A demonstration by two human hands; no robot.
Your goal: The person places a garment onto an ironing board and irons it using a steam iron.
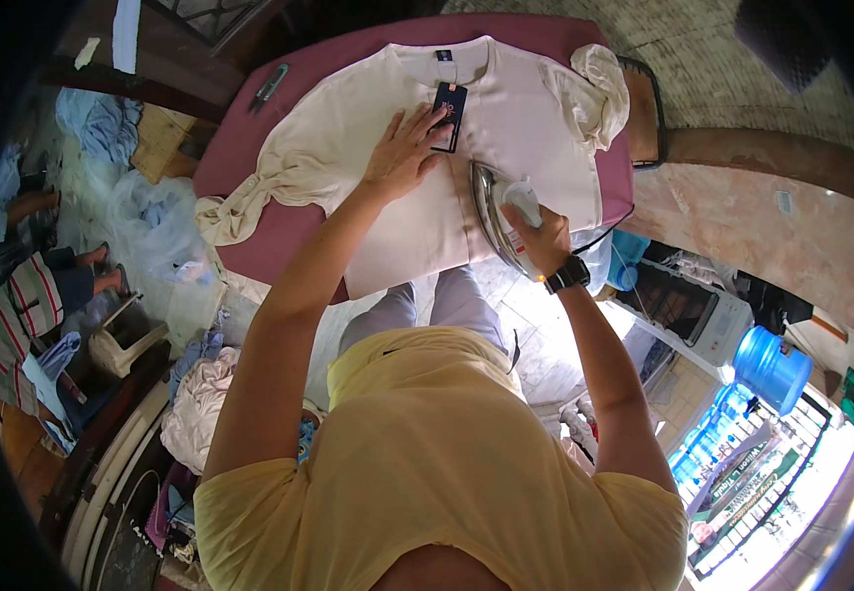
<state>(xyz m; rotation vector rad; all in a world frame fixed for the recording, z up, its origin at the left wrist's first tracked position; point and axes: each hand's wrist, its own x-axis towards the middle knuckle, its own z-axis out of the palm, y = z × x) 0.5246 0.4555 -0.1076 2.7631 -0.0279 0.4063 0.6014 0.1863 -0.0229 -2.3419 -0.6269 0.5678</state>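
A cream long-sleeved blouse (417, 217) lies spread over a maroon ironing board (225, 197), its neckline at the far side and its hem near me. My left hand (407, 153) rests on the blouse with fingers spread, the fingertips touching a dark hang tag (449, 113) that hangs from the collar. In my right hand (543, 239) is the white handle of a clothes iron (494, 219). The iron stands on the right front of the blouse, its tip pointing away from me. A small orange light glows near its heel.
Thread snips (268, 89) lie at the board's far left. The iron's dark cord (609, 230) runs off to the right. Piled clothes (200, 404) and plastic bags (156, 222) cover the left floor, where another person sits. A blue water jug (773, 369) stands at right.
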